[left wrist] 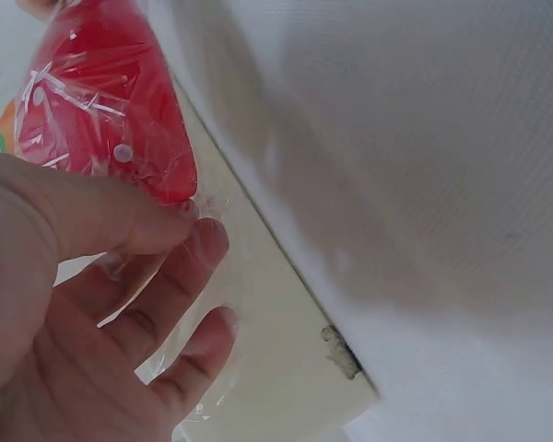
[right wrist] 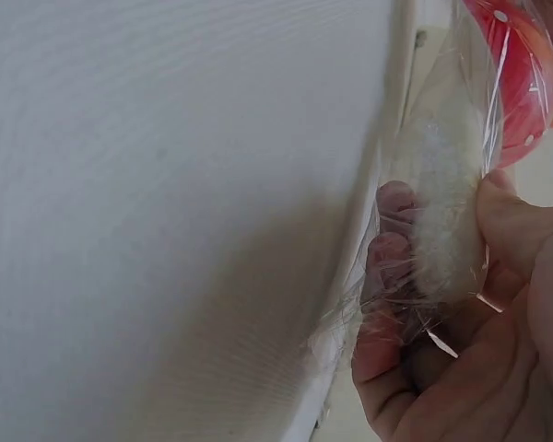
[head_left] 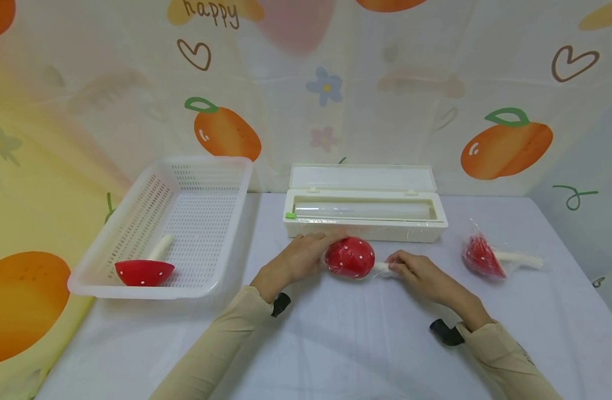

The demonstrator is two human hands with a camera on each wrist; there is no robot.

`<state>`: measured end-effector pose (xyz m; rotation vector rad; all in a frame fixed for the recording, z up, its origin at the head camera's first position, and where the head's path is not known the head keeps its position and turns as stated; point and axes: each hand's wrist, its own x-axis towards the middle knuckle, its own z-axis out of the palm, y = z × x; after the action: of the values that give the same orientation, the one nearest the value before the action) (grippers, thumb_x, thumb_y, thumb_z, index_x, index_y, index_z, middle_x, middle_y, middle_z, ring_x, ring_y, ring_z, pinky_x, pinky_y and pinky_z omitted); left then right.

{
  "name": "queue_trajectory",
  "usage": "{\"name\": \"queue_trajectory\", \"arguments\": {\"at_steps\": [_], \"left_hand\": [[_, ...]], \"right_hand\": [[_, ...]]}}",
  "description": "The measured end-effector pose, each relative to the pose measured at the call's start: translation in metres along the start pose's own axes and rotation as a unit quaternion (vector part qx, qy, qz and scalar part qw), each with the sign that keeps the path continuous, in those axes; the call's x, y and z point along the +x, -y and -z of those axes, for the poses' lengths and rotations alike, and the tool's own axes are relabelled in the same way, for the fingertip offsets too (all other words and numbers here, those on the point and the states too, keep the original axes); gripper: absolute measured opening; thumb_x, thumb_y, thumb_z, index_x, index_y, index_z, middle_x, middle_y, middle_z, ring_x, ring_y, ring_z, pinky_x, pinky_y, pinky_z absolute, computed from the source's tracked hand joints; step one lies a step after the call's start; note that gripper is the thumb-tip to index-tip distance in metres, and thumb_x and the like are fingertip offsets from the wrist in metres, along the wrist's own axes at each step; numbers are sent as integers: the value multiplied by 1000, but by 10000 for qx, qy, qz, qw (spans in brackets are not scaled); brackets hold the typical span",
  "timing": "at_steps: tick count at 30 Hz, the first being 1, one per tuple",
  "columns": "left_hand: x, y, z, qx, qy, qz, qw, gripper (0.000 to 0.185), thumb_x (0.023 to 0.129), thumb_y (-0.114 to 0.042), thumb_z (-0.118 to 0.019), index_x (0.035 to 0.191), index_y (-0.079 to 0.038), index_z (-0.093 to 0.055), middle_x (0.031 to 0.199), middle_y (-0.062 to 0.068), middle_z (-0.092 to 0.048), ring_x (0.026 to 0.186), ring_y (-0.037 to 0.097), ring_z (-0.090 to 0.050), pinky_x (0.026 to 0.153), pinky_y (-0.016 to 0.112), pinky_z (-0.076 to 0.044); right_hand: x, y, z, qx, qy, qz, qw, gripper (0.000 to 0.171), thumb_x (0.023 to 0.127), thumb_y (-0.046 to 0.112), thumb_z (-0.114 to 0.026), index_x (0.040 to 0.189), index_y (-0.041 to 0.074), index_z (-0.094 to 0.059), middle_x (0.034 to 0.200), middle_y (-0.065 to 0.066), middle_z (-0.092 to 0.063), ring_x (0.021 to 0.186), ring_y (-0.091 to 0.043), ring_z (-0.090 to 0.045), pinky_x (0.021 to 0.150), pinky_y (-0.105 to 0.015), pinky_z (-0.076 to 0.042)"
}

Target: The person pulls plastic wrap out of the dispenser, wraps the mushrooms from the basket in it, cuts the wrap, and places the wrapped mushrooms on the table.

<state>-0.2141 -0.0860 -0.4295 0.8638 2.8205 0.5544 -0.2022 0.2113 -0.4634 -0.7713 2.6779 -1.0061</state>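
A red ladle with white dots (head_left: 350,258) and a white handle (right wrist: 447,212) is wrapped in clear cling film, its rounded bowl facing up in the head view. My left hand (head_left: 306,256) is at the bowl's left side. In the left wrist view, that thumb and a fingertip pinch film at the edge of the red bowl (left wrist: 120,120). My right hand (head_left: 418,276) grips the film-covered handle, thumb on one side and fingers on the other. Loose film (right wrist: 378,318) bunches around the handle's end. Just behind the ladle stands a cream cling film box (head_left: 366,231), lid raised.
Inside the box lies a film roll (head_left: 361,210), with a green slider (head_left: 290,215) at the box's left end. To the right rests another wrapped red ladle (head_left: 483,256). A white perforated basket (head_left: 236,222) at left contains an unwrapped red ladle (head_left: 144,273).
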Motion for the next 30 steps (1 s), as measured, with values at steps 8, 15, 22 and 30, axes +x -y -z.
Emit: {"name": "queue_trajectory", "arguments": {"at_steps": [8,15,22,30], "left_hand": [[1,1,-3,-74,-149,204,9997,45,98,-14,-59,141,-17,-49,131,4,-66,124,25,-60,99,45,-46],[0,2,-9,457,-547,151,9973,34,95,-17,-64,129,-15,-61,129,6,-63,125,27,-54,101,48,-46],[-2,0,-8,350,-677,331,9965,31,98,-13,-58,128,-15,-65,120,2,-71,110,22,-59,100,46,-41],[-8,6,-6,428,-1147,416,9916,28,97,-17,-61,125,-18,-66,121,1,-71,116,24,-60,99,45,-43]], "right_hand": [[3,-4,-4,-215,79,-171,9996,16,100,15,-57,110,5,-65,99,-1,-69,87,-11,-57,80,-29,-50],[0,0,-5,-463,-107,38,9989,15,98,15,-61,107,5,-66,100,-3,-65,91,-15,-57,83,-36,-50],[-1,3,-7,-866,-318,317,9952,17,93,12,-67,108,5,-66,101,-3,-59,91,-13,-53,81,-34,-50],[1,5,-4,-981,-380,212,9942,29,89,12,-73,113,1,-64,105,-9,-65,94,-21,-58,84,-42,-52]]}}
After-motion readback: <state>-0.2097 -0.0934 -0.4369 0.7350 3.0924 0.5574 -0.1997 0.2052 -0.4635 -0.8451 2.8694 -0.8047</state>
